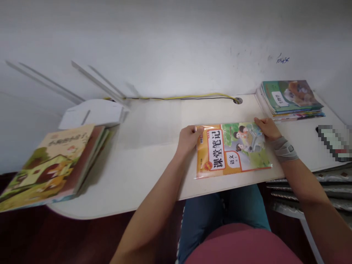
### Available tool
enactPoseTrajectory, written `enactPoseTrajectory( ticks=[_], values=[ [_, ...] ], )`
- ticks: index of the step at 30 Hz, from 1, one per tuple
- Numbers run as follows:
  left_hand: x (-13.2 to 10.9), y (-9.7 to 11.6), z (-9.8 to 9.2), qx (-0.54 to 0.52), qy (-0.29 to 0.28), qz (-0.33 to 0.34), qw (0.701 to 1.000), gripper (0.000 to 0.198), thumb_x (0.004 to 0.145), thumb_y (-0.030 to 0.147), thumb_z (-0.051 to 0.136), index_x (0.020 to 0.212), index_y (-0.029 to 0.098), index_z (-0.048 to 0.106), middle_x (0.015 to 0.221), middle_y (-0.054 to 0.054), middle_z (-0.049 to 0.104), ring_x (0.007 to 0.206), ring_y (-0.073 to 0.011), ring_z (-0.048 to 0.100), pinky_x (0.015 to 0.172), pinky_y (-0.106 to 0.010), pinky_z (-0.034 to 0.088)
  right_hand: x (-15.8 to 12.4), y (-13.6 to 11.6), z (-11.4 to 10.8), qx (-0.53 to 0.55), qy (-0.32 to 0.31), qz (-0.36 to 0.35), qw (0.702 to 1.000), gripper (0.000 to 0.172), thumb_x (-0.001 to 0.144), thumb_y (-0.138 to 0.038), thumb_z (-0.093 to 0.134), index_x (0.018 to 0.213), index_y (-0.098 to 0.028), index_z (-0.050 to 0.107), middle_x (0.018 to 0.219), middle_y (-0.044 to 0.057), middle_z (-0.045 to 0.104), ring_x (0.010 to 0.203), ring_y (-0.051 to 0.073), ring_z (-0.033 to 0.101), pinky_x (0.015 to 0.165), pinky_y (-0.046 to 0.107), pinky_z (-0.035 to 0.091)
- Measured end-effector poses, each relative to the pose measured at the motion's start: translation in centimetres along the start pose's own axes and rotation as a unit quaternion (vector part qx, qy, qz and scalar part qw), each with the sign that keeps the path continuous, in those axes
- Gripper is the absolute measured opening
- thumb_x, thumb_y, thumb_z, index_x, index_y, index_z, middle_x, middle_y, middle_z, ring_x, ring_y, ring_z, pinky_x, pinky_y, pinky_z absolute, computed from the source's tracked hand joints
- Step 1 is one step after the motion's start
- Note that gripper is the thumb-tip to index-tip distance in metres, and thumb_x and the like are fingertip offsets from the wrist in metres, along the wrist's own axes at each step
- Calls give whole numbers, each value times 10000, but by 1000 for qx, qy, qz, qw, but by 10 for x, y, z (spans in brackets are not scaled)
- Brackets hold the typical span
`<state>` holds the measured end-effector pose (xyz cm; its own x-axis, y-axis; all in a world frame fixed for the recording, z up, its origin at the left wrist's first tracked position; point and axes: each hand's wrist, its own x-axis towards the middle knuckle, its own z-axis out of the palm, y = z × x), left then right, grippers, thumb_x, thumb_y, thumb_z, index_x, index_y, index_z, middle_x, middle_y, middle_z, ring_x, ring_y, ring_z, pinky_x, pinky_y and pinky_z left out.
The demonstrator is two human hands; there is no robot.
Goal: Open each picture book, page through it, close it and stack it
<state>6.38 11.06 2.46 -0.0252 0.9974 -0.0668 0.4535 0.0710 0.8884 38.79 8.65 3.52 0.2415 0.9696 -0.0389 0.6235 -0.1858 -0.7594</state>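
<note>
A plastic-wrapped orange workbook titled 课堂笔记, with a 语文 label and a cartoon cover, lies on the white desk near its front edge. My left hand grips the book's left edge. My right hand holds its upper right corner, fingers on the cover. A grey elastic brace wraps my right wrist.
A stack of thin books sits at the desk's back right, and a thick pile of picture books overhangs the left edge. Behind that pile lies a white paper-like object. A yellow-black cable runs along the wall to a desk grommet.
</note>
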Motion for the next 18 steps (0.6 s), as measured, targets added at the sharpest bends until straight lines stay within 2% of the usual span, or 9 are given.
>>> enactPoseTrajectory(
  ticks=[2,4,6,8,11,14,16,18],
  values=[
    [2,-1,1,106,9,12,994,398,771,534,524,562,195,530,551,-19,551,585,-176,535,537,-285,390,2,0,1,-127,24,-28,991,542,848,-581,441,456,-209,407,443,-21,390,482,119,406,474,258,282],
    [3,0,2,214,17,34,976,418,812,524,476,558,197,533,606,-49,568,652,-208,559,595,-317,415,3,0,3,-246,32,-36,968,537,878,-557,421,514,-181,543,540,34,544,589,162,528,541,269,346],
    [3,2,4,307,22,57,950,410,834,491,457,578,190,566,735,-103,611,773,-261,584,683,-367,439,2,-3,7,-322,29,-22,946,531,895,-552,400,660,-161,671,727,92,667,727,209,611,612,288,397],
    [1,4,6,366,23,71,928,400,846,477,450,645,174,616,871,-159,628,896,-320,578,764,-426,444,1,-6,10,-359,27,0,933,546,908,-554,369,809,-154,727,883,130,708,829,244,644,669,312,431],
    [-4,8,8,394,47,75,915,389,848,471,472,929,136,653,1038,-204,612,1016,-368,541,845,-494,429,0,-10,14,-387,29,20,922,560,927,-526,331,944,-139,736,985,169,711,910,268,657,728,334,454],
    [-9,16,15,402,84,129,903,423,872,315,462,1251,137,520,1290,-206,518,1187,-356,465,971,-516,359,2,-11,15,-395,17,19,919,554,932,-499,326,989,-122,728,1012,188,708,943,280,659,744,339,459],
    [-12,26,29,411,24,217,885,435,884,177,391,1311,182,477,1391,-157,464,1283,-308,400,1052,-490,290,4,-10,14,-392,9,14,920,556,928,-503,331,995,-118,726,1017,190,707,955,283,660,747,335,459],
    [-17,39,49,409,-81,288,862,436,894,120,331,1286,200,502,1385,-123,490,1297,-266,399,1073,-464,279,5,-8,15,-390,6,16,921,561,925,-512,333,1005,-116,723,1023,190,707,962,281,660,753,329,457]
  ],
)
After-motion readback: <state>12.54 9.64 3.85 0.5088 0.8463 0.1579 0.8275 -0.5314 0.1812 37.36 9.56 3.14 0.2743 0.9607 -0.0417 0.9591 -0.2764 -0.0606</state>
